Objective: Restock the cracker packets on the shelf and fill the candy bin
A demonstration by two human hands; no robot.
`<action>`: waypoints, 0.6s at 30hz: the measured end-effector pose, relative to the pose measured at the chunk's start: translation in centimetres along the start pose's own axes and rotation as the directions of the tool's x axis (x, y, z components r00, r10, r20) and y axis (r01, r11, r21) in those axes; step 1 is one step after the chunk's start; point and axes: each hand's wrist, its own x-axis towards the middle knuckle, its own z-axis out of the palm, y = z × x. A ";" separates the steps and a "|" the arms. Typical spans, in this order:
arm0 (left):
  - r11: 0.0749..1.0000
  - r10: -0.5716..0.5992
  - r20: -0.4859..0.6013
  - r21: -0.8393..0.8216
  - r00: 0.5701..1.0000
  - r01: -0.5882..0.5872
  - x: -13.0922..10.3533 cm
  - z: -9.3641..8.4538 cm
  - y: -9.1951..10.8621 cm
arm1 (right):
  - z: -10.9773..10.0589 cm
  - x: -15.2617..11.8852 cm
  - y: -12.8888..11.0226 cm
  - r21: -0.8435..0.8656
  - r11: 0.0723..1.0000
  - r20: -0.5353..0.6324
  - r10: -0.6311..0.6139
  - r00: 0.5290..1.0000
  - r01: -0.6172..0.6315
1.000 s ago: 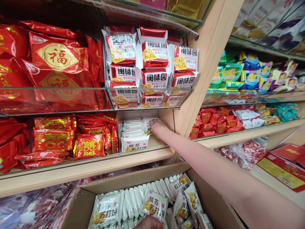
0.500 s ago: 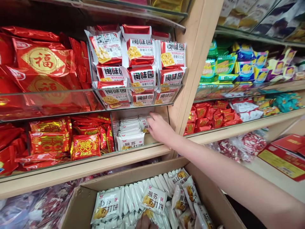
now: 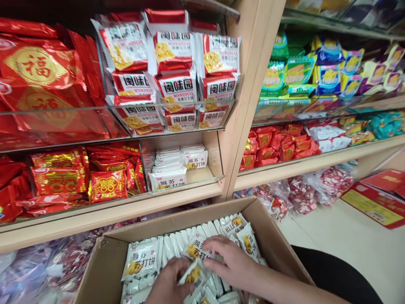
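Observation:
A cardboard box (image 3: 272, 230) in front of me holds many white cracker packets (image 3: 142, 259) with black lettering and yellow biscuit pictures. Low in the box, my left hand (image 3: 171, 280) has its thumb and fingers closed on the edge of one cracker packet (image 3: 193, 273). Reaching in from the right, my right hand (image 3: 232, 261) has thumb and fingers apart. Its fingertips are over another cracker packet (image 3: 196, 245) and close to the one in my left hand. Matching white packets (image 3: 167, 179) stand in stacks in the lower shelf compartment, where wood shows at the right (image 3: 207, 174).
Above that compartment, red-and-white snack packs (image 3: 175, 86) fill a clear-fronted bin. Red and gold packets (image 3: 109, 185) lie to its left. A wooden upright (image 3: 245, 84) divides the shelves. Bagged goods (image 3: 303, 192) and a red box (image 3: 376, 198) are at lower right.
My right hand has left the shelf compartment and come down into the box beside my left hand. My left hand has risen further into view with a packet. The view has shifted slightly.

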 end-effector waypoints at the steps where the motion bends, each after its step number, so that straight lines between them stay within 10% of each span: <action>1: 0.995 0.022 0.007 -0.098 1.000 -0.021 -0.2 -0.4 0.5 | 0.0 0.2 -0.3 0.028 0.999 0.009 0.019 1.000 -0.019; 6: 0.859 0.078 -0.067 -0.502 0.995 -0.101 -0.5 -1.1 3.1 | -0.6 1.4 -1.7 0.003 0.993 0.039 0.114 0.993 -0.114; 11: 0.598 -0.238 -0.242 -0.800 0.941 -0.055 -1.0 0.0 4.4 | -0.2 1.9 -1.8 0.145 0.967 -0.175 0.233 0.956 -0.209; 18: 0.721 -0.333 -0.383 -0.692 0.862 -0.029 -1.1 1.0 3.4 | 1.0 1.7 -1.6 0.304 0.919 -0.189 0.318 0.929 -0.252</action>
